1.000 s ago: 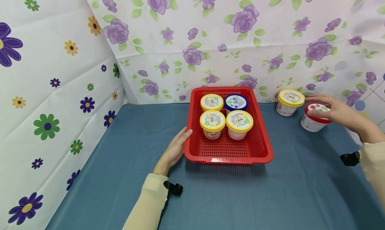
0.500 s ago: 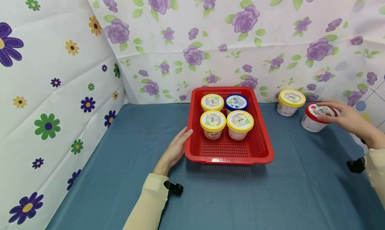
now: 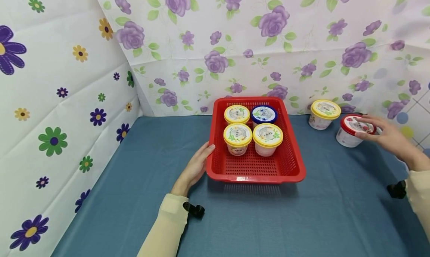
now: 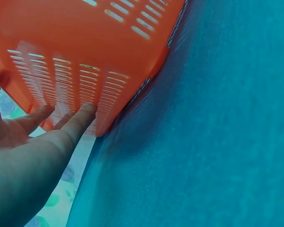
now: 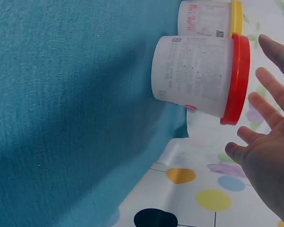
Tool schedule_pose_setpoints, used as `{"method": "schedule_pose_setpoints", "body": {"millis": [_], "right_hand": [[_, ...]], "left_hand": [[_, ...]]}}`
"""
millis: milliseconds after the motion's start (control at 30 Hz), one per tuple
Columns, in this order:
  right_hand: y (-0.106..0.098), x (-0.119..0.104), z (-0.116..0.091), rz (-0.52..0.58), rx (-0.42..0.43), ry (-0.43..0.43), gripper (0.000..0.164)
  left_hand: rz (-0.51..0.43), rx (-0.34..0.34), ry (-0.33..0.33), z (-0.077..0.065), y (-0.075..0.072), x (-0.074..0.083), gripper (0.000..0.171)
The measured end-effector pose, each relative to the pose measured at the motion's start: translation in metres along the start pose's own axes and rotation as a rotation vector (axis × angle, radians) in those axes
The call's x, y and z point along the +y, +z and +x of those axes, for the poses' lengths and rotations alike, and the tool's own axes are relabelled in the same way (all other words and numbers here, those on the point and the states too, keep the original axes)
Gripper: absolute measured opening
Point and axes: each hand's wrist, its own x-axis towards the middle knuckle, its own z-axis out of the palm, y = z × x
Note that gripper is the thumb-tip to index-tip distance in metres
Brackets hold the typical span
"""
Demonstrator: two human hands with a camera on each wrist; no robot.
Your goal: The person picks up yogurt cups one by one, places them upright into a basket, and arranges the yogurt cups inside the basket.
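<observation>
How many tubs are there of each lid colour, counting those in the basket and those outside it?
Yellow-lidded tubs: 4 (3 in the red basket, 1 outside)
Blue-lidded tub: 1 (in the basket)
Red-lidded tub: 1 (outside)
Total: 6 tubs

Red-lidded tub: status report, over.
Right hand open at red-lidded tub, no grip yet; left hand against basket. Tub upright on blue cloth. Yellow-lidded tub alongside, nothing seen blocking.

Gap between basket (image 3: 255, 178) and red-lidded tub (image 3: 348, 131)
</observation>
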Motion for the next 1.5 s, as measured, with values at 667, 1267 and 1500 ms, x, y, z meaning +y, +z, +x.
{"method": "schedule_pose_setpoints", "body": {"millis": [667, 1267, 1500], "right_hand": [[0.009, 0.016, 0.005, 0.067, 0.009, 0.048, 0.087], [0.019, 0.025, 0.003, 0.151, 0.037, 0.014, 0.083], [0.023, 0.027, 0.004, 0.180, 0.073, 0.007, 0.080]], "left_hand": [[-0.014, -0.012, 0.009, 0.001, -0.001, -0.003, 0.057], [-0.022, -0.011, -0.003, 0.001, 0.000, -0.002, 0.059], [-0.010, -0.012, 0.002, 0.001, -0.002, -0.003, 0.058]]}}
